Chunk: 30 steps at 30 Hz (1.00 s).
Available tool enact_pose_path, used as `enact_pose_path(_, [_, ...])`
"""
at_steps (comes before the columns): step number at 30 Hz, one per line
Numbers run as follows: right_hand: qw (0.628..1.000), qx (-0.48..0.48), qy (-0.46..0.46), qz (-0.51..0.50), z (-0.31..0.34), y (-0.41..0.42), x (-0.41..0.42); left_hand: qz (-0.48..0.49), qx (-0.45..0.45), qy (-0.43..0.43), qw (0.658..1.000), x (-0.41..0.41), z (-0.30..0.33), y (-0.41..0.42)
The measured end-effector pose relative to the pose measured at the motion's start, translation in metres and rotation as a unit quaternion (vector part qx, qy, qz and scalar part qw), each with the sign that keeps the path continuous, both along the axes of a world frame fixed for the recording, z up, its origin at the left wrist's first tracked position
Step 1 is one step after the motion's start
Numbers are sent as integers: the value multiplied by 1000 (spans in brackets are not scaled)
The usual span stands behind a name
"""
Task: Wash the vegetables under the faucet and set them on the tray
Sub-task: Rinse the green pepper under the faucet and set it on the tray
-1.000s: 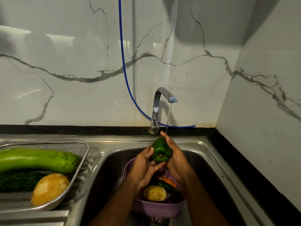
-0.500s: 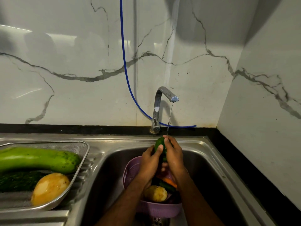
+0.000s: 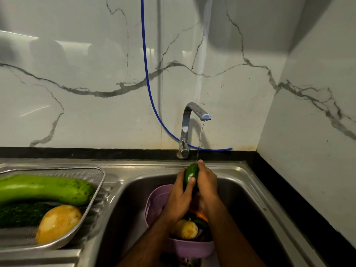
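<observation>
From the head view, both hands hold a green pepper (image 3: 190,175) upright over the sink (image 3: 248,182), right under the thin stream of water (image 3: 200,139) falling from the faucet (image 3: 189,122); the stream lands at the pepper's top, by the fingertips of the right hand (image 3: 207,182). The left hand (image 3: 178,199) has its grip curled round the pepper from the left, thumb pressed across the front; the right hand's grip wraps it from the right, fingers closed against the skin. Below the hands, a purple colander (image 3: 156,201) sits in the sink basin with a potato (image 3: 186,229) in it, and beside that something orange (image 3: 202,215) and darker vegetables that are too shaded to name. To the left, on the sink's ribbed drainboard, a metal mesh tray (image 3: 96,182) carries a long light-green gourd (image 3: 44,188) at the back, a dark green vegetable (image 3: 21,213) just in front of it, and a yellow rounded one (image 3: 57,223) nearest the camera, touching the dark one. A blue hose (image 3: 146,78) runs down the marble wall (image 3: 77,93) and curves behind the faucet base along the black strip of the tabletop (image 3: 96,153)
</observation>
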State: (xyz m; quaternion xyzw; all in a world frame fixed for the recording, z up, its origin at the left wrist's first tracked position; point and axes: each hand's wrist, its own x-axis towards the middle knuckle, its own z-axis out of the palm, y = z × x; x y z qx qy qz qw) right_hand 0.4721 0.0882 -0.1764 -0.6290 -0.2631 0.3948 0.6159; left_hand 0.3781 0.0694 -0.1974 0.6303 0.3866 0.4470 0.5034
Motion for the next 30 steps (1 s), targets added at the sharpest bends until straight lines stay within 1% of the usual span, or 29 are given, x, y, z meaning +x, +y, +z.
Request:
enact_pose_path(1, [1000,-1,24,7,-1,1,1,-7,5,6,1000,-1,-3,0])
enact_pose_path(4, [997,-3,42,70,-7,-3,3,11,-29,-25,999,-3,-7,4])
enact_pose_path(6, [987,-3,98,128,-3,-14,5,25,-68,-41,996,-1,-7,9])
enact_pose_path(8, [976,8,120,183,-1,-20,8,41,-146,-71,986,1,-2,11])
enact_pose_path(10, [971,30,105,211,0,-23,8,53,-243,-137,959,3,4,11])
enact_pose_path(12, [972,49,77,216,3,-23,7,38,-309,-162,936,-1,10,8])
enact_pose_path(13, [974,54,65,209,4,-23,7,16,-323,-165,932,-4,10,10])
enact_pose_path(15, [978,46,74,192,4,-21,7,-31,-334,-172,926,-10,11,7])
enact_pose_path(17, [970,64,133,193,2,-20,8,-61,-352,-188,915,-12,12,3])
enact_pose_path(20, [944,119,240,193,-3,-16,9,-65,-372,-224,898,-12,17,5])
enact_pose_path(22, [945,120,250,175,-7,-11,9,-62,-376,-224,897,-12,16,6])
enact_pose_path(24, [955,110,231,153,-9,-8,7,-31,-364,-180,913,-13,13,8])
enact_pose_path(25, [962,106,207,142,-9,-7,6,-13,-351,-157,923,-14,11,7])
enact_pose_path(28, [986,114,58,110,-13,-5,8,-11,-338,-149,929,-15,9,8])
enact_pose_path(29, [987,117,10,110,-13,-5,9,-20,-337,-158,928,-15,8,8])
enact_pose_path(30, [986,119,-17,117,-15,-4,9,-32,-332,-168,928,-15,9,7])
